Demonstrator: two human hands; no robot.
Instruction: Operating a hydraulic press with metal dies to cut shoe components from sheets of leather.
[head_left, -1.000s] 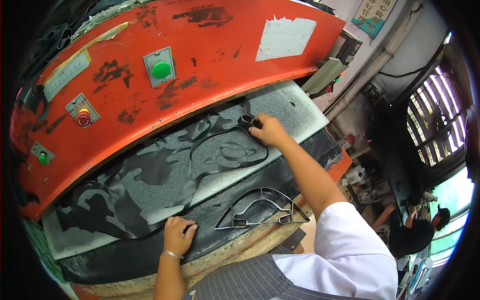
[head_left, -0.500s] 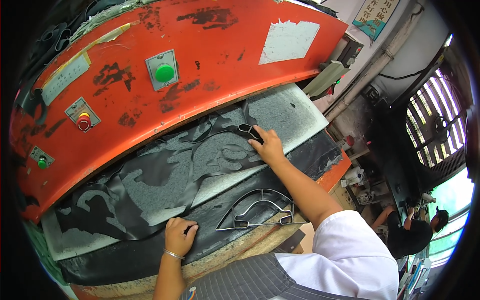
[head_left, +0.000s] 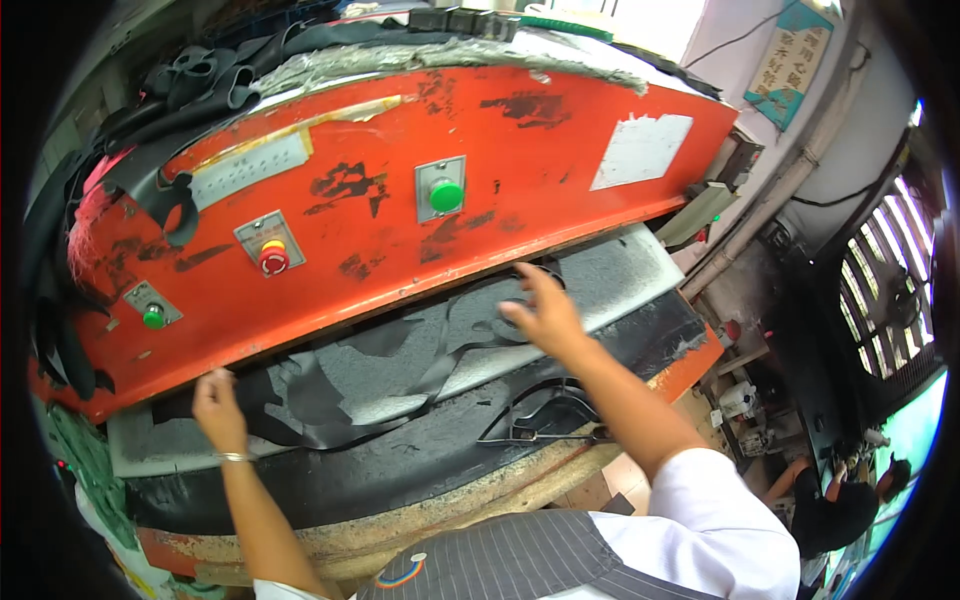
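the dark sheet (head_left: pixel 400 380) lay on the grey bed (head_left: pixel 620 280) under the orange press (head_left: pixel 400 210), already cut with holes. right hand (head_left: pixel 545 315) spread open on it; left hand (head_left: pixel 218 405) pinched its near-left edge. a metal cutter (head_left: pixel 545 415) waited nearer, unused.

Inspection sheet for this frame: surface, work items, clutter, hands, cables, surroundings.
Surface: grey cutting pad under an orange press head, worn paint.
Work items: black sheet with cut-out holes on the pad; metal cutting die lying near the front edge.
Clutter: black offcuts piled on top of the press.
Hands: left hand at the sheet's left edge; right hand open over the sheet, holding nothing.
Cables: a wire along the right wall.
Surroundings: green buttons, red button; another person at lower right; window grille.
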